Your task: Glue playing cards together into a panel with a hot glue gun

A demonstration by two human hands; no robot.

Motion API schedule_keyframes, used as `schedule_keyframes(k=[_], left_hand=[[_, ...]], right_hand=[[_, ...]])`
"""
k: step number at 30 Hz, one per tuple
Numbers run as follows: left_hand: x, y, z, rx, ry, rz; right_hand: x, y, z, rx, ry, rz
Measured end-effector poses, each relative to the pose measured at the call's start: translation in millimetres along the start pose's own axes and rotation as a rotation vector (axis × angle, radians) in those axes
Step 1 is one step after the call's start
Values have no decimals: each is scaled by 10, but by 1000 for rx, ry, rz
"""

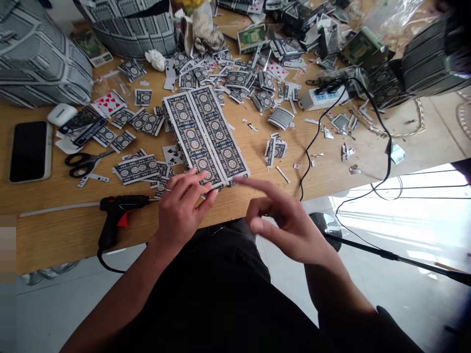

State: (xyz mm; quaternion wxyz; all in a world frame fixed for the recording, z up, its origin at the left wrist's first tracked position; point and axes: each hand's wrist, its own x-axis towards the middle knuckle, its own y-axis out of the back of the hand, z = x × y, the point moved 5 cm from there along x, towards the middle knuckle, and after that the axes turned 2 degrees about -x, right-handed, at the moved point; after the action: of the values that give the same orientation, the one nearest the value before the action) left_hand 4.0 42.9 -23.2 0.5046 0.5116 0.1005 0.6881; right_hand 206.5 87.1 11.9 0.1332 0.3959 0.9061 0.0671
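Observation:
A rectangular panel made of playing cards, patterned backs up in two columns, lies on the table before me. At its near left corner, my left hand grips the edge, fingers on top and thumb along the near side. My right hand hovers just off the near right corner. Its index finger points at that corner, the thumb stands apart and the other fingers are curled around nothing. Left of my left hand lies a black glue gun with a red trigger. Black-handled scissors rest behind it among cut cards.
A phone and a white earbud case lie at the left. Large card-covered pieces stand behind them. Cut cards litter the back. A power strip sits right, its black cable running over the table's front edge.

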Motion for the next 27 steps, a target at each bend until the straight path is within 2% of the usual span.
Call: schedule_keyframes(k=[2, 4, 5, 7, 9, 10, 11, 12, 13, 15, 16, 17, 19, 21, 22, 23, 24, 27], left_hand=[[-2, -2, -5, 0, 3, -1], [-2, -2, -5, 2, -4, -2], [0, -2, -3, 4, -9, -2], [2, 0, 0, 4, -15, 1], [4, 1, 0, 2, -12, 4], [4, 1, 1, 1, -12, 5], [3, 2, 2, 2, -14, 7], [2, 2, 4, 4, -15, 6], [1, 2, 4, 4, -15, 3], [0, 3, 4, 3, -11, 0], [0, 4, 2, 3, -7, -1], [1, 5, 1, 3, -4, 0], [6, 8, 4, 6, -6, 3], [12, 8, 6, 6, -10, 3], [14, 8, 7, 5, -12, 3], [16, 8, 7, 5, -14, 4], [16, 8, 7, 4, -14, 6], [10, 6, 2, -5, -7, 7]], right_hand=[[-12, 69, 28, -257, -108, 223], [-62, 99, 30, -530, -253, 284], [-89, 94, 25, -605, -306, 237], [-139, 29, 10, -562, -330, 20], [-185, -86, -51, -302, -233, -245], [-197, -120, -101, -173, -156, -314], [-192, -122, -139, -89, -89, -311], [-171, -91, -153, -73, -49, -232], [-144, -38, -143, -128, -48, -98], [-116, 70, -83, -361, -155, 158], [-109, 91, -49, -468, -228, 198], [-102, 81, -15, -528, -286, 159], [-94, -15, 24, -465, -293, -84], [-117, -125, -19, -248, -174, -338], [-128, -145, -59, -145, -100, -391], [-126, -133, -92, -76, -38, -376], [-112, -97, -109, -53, 1, -296], [-75, 56, -70, -246, -56, 90]])
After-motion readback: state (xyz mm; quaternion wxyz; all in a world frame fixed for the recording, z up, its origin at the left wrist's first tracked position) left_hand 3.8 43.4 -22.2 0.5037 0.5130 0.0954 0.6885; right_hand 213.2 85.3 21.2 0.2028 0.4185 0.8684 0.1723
